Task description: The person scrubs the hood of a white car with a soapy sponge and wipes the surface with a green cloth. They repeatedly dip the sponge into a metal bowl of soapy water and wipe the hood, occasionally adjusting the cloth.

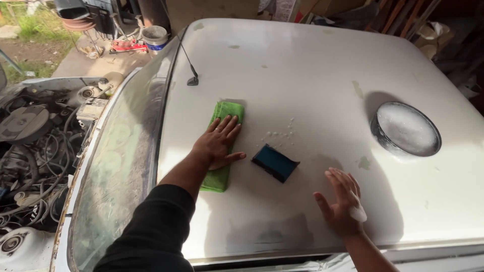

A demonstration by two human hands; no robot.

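My left hand lies flat, fingers spread, on a green cloth that is stretched along the white car roof. To the right of it, untouched, sits a dark blue sponge with a few soap droplets beyond it. My right hand rests open on the bare roof near the front edge, with white foam on its outer side. A round bowl of soapy foam stands on the roof to the far right, away from both hands.
A short black antenna rises at the roof's left edge. The dusty windscreen slopes down left toward an open engine bay. Buckets and tools lie on the ground beyond.
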